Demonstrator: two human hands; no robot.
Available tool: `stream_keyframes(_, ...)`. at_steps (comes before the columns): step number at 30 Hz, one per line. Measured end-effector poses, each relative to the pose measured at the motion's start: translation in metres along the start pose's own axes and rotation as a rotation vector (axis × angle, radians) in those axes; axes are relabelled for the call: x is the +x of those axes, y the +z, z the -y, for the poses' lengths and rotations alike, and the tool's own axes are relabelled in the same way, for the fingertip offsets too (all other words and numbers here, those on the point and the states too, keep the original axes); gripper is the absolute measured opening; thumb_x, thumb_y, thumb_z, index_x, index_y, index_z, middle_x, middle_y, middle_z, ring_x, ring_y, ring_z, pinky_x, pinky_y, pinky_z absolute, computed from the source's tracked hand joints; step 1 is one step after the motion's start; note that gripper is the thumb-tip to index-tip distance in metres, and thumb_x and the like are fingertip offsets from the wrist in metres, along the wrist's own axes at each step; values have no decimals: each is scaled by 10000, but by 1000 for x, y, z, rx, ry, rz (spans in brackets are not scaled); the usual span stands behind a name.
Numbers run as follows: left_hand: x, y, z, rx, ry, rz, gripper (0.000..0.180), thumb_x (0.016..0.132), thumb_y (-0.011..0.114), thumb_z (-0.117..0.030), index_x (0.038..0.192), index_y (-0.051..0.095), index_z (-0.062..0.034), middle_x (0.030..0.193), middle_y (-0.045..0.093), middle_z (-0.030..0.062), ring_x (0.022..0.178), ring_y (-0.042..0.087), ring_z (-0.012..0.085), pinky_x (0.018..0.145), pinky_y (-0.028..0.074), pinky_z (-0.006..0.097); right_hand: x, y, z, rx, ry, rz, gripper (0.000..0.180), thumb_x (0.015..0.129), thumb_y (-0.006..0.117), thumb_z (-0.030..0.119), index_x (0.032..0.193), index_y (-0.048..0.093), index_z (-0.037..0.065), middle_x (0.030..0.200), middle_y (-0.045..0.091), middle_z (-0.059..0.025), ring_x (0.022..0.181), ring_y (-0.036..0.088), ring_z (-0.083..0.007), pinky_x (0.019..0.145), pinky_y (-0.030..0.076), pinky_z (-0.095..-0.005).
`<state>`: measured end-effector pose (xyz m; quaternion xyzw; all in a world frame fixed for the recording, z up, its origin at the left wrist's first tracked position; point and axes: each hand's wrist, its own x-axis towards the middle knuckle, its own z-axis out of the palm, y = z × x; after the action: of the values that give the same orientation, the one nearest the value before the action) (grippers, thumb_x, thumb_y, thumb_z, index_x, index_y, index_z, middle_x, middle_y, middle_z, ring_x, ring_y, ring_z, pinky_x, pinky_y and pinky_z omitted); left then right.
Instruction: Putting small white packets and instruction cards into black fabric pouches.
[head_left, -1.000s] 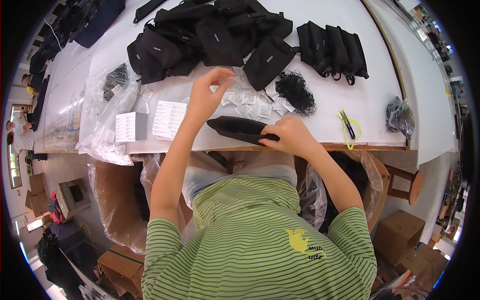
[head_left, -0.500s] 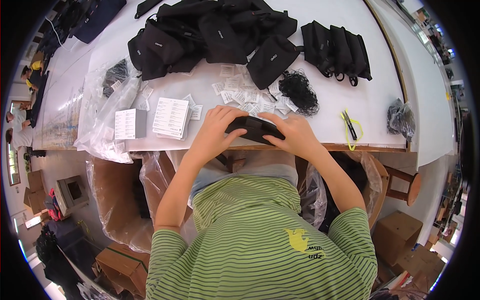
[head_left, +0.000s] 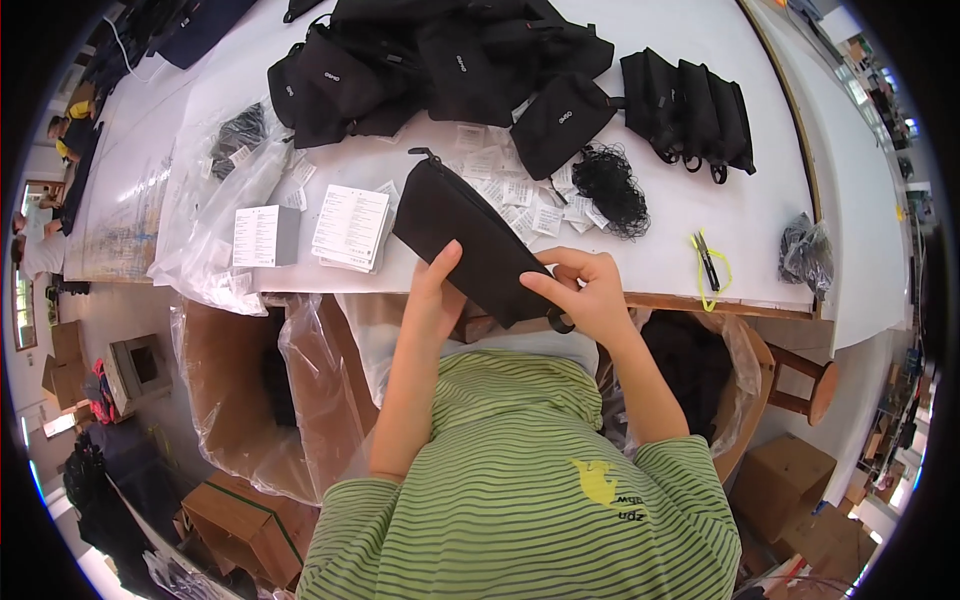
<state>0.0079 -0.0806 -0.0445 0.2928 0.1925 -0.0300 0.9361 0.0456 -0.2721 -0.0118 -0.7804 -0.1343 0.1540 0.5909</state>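
Observation:
A black zippered pouch [head_left: 465,240] is held up at a slant over the table's front edge, its zipper along the upper side. My left hand [head_left: 436,290] grips its lower left edge, thumb on the front and the other fingers hidden behind. At the pouch's right end, my right hand [head_left: 585,290] pinches it between thumb and fingers. Beyond it lie loose white labels [head_left: 517,192] and a tangle of thin black cords [head_left: 612,190]. Two stacks of printed white cards [head_left: 352,225] [head_left: 257,237] stand to the left.
Black pouches [head_left: 470,65] are heaped at the back, with a row of black pouches [head_left: 690,110] to their right. Thread snips [head_left: 707,260] with a yellow-green cord lie right. A clear plastic bag [head_left: 190,215] sits left. Plastic-lined cartons [head_left: 235,390] stand below the table edge.
The pouch has turned from edge-on to showing its broad face, and tilts down to the right. My left hand has dropped lower along it; my right hand has moved slightly down.

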Motion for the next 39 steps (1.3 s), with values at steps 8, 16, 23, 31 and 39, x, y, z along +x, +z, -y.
stream_keyframes(8,-2,-1,-1,41,24,-39,441,809,710,-127,1191,519,-17,1070,614,81,942,625,197,822,526,332,-9,21,-19,114,-54,-170,219,925,593,187,930,694,-8,654,603,-4,586,492,-53,566,381,-204)
stream_keyframes(16,-13,13,-1,284,-182,91,515,752,754,-99,1191,509,13,1047,615,95,936,625,186,804,538,328,32,6,10,392,-201,-69,307,965,526,170,1167,625,-40,1096,669,-118,1000,613,-147,909,458,-286)
stream_keyframes(23,-15,20,0,300,-269,117,545,752,753,-121,1210,486,8,1048,607,96,923,629,187,785,543,315,45,3,11,380,-357,-211,145,824,686,30,963,665,-6,1018,662,-61,935,599,-121,810,465,-252)
stream_keyframes(31,-2,-10,7,-146,-401,14,311,870,648,-173,1121,549,-20,1007,607,87,802,640,196,749,547,326,16,18,16,-16,-383,-212,165,728,760,100,831,649,33,839,557,-44,735,527,-158,662,427,-262)
stream_keyframes(39,1,-17,-5,-414,-273,190,271,913,601,-293,985,580,-32,788,590,106,706,599,211,616,536,340,-26,35,25,293,-199,60,113,788,728,73,862,663,18,844,540,-18,755,552,-104,667,450,-229)
